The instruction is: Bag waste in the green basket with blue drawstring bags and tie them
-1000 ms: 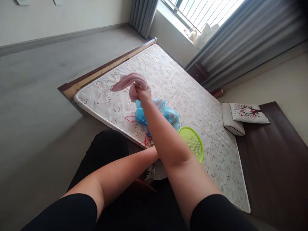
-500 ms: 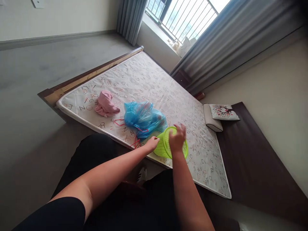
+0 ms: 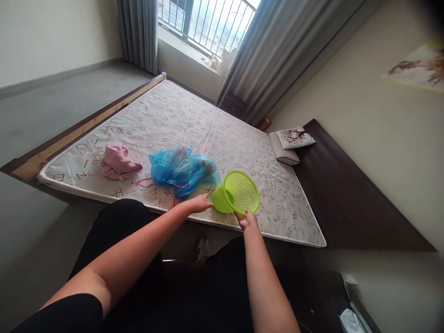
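Note:
A lime-green mesh waste basket (image 3: pixel 219 200) lies tilted on its side at the mattress's near edge, its round mouth facing up and to the right. My right hand (image 3: pixel 247 219) grips the lower rim, thumb on the inside edge. At the basket's base is my left hand (image 3: pixel 200 203), its fingers closed against the bottom end and partly hidden. Just beyond the left hand rests a crumpled blue plastic bag (image 3: pixel 180 169) with red drawstrings. Farther left sits a bunched pink cloth (image 3: pixel 120 162).
The bare mattress (image 3: pixel 194 115) with printed letters lies in a wooden bed frame (image 3: pixel 86 124). At the dark headboard (image 3: pixel 347 185) are a beige pillow (image 3: pixel 282 150) and a tree-print cushion (image 3: pixel 295 137). Grey curtains (image 3: pixel 138 34) flank a barred window. My knees and a shoe are below.
My right hand has moved from over the basket's mouth down to its lower rim and taken hold. The left hand has shifted to the basket's base. The view has turned right.

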Motion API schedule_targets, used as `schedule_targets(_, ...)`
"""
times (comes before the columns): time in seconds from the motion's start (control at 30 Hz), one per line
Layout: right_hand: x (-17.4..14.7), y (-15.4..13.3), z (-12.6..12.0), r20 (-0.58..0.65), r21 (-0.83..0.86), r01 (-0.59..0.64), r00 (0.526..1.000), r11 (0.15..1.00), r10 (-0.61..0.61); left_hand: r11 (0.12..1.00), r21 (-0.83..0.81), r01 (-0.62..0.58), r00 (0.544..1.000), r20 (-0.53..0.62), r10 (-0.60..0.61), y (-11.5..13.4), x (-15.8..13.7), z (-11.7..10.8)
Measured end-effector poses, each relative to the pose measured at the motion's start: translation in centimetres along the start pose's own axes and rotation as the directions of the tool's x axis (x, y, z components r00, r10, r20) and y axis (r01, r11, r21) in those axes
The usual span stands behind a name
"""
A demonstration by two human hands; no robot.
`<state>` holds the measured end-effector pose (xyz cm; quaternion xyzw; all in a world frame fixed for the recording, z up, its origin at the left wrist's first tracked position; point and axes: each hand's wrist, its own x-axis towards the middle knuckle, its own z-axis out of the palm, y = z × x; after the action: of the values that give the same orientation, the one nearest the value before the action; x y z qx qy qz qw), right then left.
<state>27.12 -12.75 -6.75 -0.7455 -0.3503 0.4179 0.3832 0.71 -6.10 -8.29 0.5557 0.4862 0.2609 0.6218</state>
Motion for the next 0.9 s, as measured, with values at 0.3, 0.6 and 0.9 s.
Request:
schedule_targets(0.3,-1.7,1.4,5.9,0.04,0.089,-0.092,0.995,0.992,0.089,0.829,0.519,0.208,0.975,-0.183,-0.129,1.9,2.5,-13.5)
schedule_targets(0.6,1.1,2.1,21.3,0.277,-0.045,-0.155,0.947,0.987,0.162,0.549,0.825,0.134,0.959,0.032,-0.282,-1.4,2.8,-15.1)
schedule_targets(0.9,5.0,-2.2,22.7,0.347,0.067,-0.114,0.934,0.991,0.084,0.528,0.845,0.084,0.903,0.16,-0.4,-0.8,4.2,-14.1)
